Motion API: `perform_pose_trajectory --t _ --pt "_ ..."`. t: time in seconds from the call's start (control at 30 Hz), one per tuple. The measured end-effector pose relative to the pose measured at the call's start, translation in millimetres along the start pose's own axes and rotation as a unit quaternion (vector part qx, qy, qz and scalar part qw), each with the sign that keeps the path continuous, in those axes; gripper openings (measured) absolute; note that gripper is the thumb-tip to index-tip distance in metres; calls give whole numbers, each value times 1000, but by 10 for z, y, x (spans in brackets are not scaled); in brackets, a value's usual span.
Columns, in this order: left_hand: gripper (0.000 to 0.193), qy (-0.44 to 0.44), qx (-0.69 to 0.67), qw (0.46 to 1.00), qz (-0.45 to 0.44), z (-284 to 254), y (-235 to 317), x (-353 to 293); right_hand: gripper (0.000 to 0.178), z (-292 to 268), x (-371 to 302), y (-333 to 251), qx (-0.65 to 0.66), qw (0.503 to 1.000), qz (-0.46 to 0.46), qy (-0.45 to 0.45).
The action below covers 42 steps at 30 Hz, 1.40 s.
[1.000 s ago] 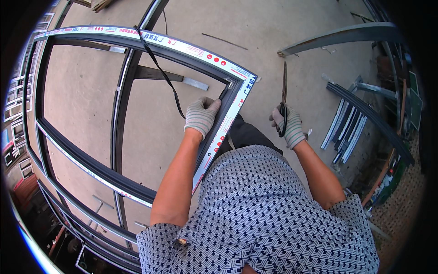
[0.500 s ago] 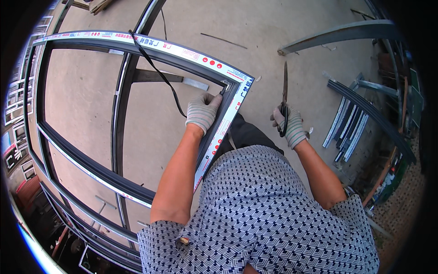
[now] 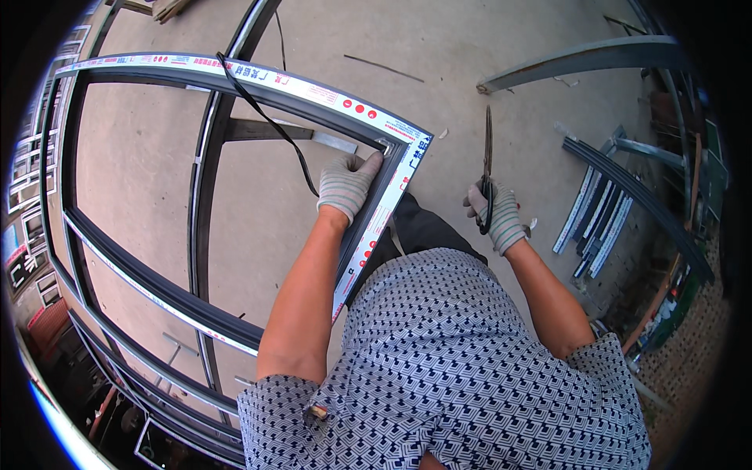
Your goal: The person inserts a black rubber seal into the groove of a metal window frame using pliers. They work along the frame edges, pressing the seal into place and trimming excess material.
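Note:
A dark metal window frame (image 3: 354,119), its outer faces covered in white printed film, lies in front of me on the left. My left hand (image 3: 345,184), in a striped knit glove, is at the inner edge of its near right corner, the thumb pressed on the groove just below the corner joint. A thin black rubber strip (image 3: 276,125) hangs over the far rail and runs into this hand; the fingers partly hide it. Off to the right, clear of the frame, my gloved right hand (image 3: 501,211) grips black-handled scissors (image 3: 489,157), blades pointing away from me and together.
Dark support beams (image 3: 205,172) run beneath the frame. At the right, cut profile pieces (image 3: 599,215) lie on the floor beside a long dark profile (image 3: 634,200). A grey metal beam (image 3: 580,59) stands at the far right. A thin dark strip (image 3: 384,68) lies on the concrete floor.
My left thumb has straightened and pushed slightly toward the corner. The frame has shifted a touch to the left. My right hand and the scissors have hardly moved.

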<state>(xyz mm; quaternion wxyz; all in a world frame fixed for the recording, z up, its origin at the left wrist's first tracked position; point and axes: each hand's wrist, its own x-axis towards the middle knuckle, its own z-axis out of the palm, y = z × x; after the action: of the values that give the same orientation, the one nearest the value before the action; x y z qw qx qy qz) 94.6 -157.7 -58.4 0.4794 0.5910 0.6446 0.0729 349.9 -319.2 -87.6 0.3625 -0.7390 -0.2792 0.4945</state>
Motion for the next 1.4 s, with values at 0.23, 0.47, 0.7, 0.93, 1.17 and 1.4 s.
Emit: perform_pose_trajectory --t 0.23,0.47,0.7,0.93,1.17,1.4 --pt "50 -29 -43 998 28 -1 -218 -33 20 -27 5 16 16 1000 -6 1" --pt "48 -29 31 999 12 -23 -98 -23 19 -27 22 22 17 1000 -2 -1" --pt "50 -25 57 998 8 -16 2 -60 19 -9 46 -37 19 1000 -13 2" --pt "48 -7 65 997 30 15 -65 -29 18 24 92 -77 34 999 -7 3" --pt "48 -18 49 998 22 44 -47 -14 17 53 46 -204 57 998 -4 -1" --pt "42 -114 23 992 41 -153 -62 -11 18 -43 134 -117 29 999 -32 14"
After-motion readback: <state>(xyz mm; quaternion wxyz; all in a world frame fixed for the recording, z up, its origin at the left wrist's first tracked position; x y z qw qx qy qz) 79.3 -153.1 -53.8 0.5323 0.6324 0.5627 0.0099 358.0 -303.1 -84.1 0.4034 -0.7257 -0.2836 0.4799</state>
